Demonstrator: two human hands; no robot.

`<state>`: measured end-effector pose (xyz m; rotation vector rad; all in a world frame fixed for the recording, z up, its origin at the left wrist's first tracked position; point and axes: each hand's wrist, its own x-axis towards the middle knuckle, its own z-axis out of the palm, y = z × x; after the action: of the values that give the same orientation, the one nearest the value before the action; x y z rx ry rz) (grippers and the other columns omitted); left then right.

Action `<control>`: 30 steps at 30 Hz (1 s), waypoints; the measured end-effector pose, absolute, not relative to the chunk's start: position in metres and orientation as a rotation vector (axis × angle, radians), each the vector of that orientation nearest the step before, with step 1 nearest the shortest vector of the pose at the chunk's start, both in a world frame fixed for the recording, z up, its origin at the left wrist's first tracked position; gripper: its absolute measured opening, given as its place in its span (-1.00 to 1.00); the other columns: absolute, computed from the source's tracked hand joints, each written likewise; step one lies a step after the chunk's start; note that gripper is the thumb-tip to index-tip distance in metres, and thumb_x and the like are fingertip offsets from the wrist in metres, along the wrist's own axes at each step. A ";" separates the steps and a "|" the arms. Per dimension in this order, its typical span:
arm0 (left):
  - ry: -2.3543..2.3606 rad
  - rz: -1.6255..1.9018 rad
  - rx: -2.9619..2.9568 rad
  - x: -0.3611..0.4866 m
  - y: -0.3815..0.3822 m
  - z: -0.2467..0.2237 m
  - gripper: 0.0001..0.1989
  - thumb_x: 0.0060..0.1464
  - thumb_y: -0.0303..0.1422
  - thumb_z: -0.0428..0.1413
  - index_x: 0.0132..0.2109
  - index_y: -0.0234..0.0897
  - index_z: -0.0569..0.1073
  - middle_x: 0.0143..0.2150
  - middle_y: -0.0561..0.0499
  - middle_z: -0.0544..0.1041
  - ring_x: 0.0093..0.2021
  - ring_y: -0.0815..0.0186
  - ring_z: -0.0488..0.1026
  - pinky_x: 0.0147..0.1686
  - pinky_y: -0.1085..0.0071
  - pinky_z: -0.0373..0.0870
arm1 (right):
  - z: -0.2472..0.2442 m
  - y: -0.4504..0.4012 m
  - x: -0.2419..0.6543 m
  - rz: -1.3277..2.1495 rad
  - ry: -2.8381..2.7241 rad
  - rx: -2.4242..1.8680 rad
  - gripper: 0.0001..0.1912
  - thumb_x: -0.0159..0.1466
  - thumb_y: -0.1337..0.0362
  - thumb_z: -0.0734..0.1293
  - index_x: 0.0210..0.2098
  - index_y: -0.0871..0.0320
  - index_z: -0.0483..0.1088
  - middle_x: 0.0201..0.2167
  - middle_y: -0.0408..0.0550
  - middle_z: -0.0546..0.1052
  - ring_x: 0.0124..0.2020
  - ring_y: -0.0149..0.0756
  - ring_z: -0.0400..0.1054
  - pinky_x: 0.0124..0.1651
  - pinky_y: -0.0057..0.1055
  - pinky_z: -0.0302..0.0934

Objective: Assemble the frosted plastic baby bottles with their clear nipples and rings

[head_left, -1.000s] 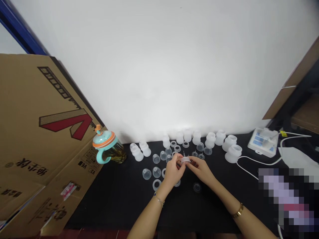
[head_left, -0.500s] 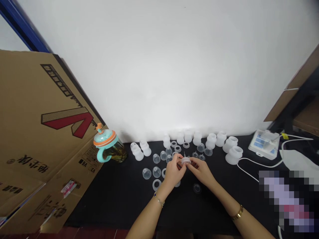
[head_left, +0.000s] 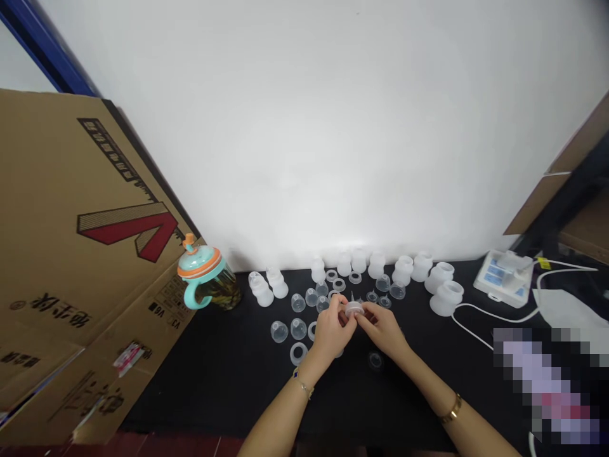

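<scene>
Between my fingertips is a whitish bottle collar ring, pinched from both sides above the black table. My left hand is closed on its left edge, and my right hand grips its right edge. A thin clear tip, perhaps a nipple, pokes up behind the ring. Around my hands lie clear domed caps, white collar rings and clear silicone nipples. One more clear round piece rests below my right hand. My left hand partly hides some rings beneath it.
White open bottles line the wall, and two capped baby bottles stand left of them. A lidded drink jug stands beside a large cardboard box. At right are a plastic case, a white cable and a blurred-out patch.
Both hands keep hold of the ring in nearly the same place. The view has shifted very slightly; nothing else visibly moves.
</scene>
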<state>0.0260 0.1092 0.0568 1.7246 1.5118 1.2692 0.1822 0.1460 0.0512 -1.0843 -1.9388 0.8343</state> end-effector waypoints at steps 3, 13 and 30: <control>1.510 1.261 1.724 0.026 0.109 0.057 -0.81 0.11 -0.38 0.09 -0.12 -0.13 0.30 -0.47 0.15 0.48 -0.49 0.30 0.44 -0.43 0.43 0.25 | 0.050 0.146 0.182 0.817 -1.948 -1.086 -0.73 0.31 0.08 0.26 -0.39 0.10 0.46 -0.51 -0.12 0.48 -0.47 -0.27 0.32 -0.41 -0.40 0.15; 1.570 1.226 1.761 0.026 0.108 0.059 -0.81 0.11 -0.39 0.09 -0.11 -0.13 0.30 -0.51 0.17 0.44 -0.53 0.31 0.39 -0.46 0.45 0.21 | 0.044 0.146 0.183 0.697 -1.992 -1.086 -0.76 0.33 0.15 0.25 -0.41 0.10 0.41 -0.50 -0.12 0.45 -0.47 -0.27 0.30 -0.39 -0.40 0.11; 1.604 1.202 1.792 0.028 0.109 0.058 -0.85 0.13 -0.38 0.06 -0.14 -0.17 0.29 -0.52 0.17 0.44 -0.54 0.34 0.38 -0.46 0.46 0.21 | 0.044 0.146 0.183 0.620 -2.023 -1.080 -0.73 0.34 0.17 0.23 -0.45 0.12 0.36 -0.53 -0.14 0.41 -0.49 -0.30 0.28 -0.40 -0.42 0.10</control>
<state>0.0278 0.1088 0.0575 1.7919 1.6042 1.2023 0.1830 0.1459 0.0440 -1.0801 -2.0229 0.6196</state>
